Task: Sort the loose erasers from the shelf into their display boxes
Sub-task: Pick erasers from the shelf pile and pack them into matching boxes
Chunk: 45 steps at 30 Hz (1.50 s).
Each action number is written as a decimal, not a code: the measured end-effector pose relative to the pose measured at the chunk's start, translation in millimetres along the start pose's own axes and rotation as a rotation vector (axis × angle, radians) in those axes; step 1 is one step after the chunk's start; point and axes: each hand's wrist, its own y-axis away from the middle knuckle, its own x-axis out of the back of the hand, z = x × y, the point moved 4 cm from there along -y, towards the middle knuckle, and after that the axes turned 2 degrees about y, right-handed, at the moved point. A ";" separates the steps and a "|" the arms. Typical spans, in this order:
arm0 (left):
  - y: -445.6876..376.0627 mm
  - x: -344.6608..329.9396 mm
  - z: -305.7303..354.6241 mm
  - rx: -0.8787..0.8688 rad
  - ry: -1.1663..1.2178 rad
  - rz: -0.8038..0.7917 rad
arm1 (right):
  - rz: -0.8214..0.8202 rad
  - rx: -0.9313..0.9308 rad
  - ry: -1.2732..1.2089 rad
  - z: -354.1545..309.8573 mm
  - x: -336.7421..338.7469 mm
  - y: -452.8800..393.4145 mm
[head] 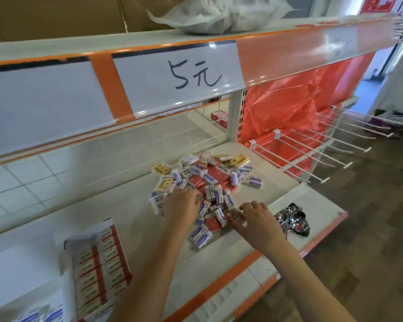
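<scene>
Where hands [182, 205] meet, eraser pile [207, 182].

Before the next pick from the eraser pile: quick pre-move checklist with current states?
1. Left hand on the loose pile: ok.
2. Right hand pinching a red-sleeved eraser: looks ok, grip partly hidden.
3. Red display box within reach on the left: ok.
4. Free slot in that box: cannot tell.
5. Blue-eraser box at the frame's edge: cannot tell.
6. Foil wrappers apart from the pile: ok.
</scene>
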 end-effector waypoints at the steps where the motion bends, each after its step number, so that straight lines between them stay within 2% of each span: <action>1: -3.4 -3.3 -0.6 0.012 -0.012 -0.014 | -0.001 0.001 0.010 -0.4 -0.8 -0.3; 12: -25.7 -27.4 -6.0 0.155 -0.101 -0.026 | -0.043 0.010 0.209 -5.9 1.8 -3.8; 24: -36.1 -35.0 -2.4 0.168 -0.113 -0.069 | -0.031 0.022 0.143 0.9 7.4 -12.4; 32: -25.6 -24.2 -11.0 0.220 0.044 0.030 | 0.093 0.010 0.004 16.6 24.1 -12.7; 38: 3.1 9.6 -8.3 0.163 0.185 0.134 | 0.063 0.050 -0.236 14.5 34.1 -5.2; 45: 49.8 26.2 6.8 0.111 0.430 0.049 | 0.087 0.172 -0.324 7.9 35.2 13.3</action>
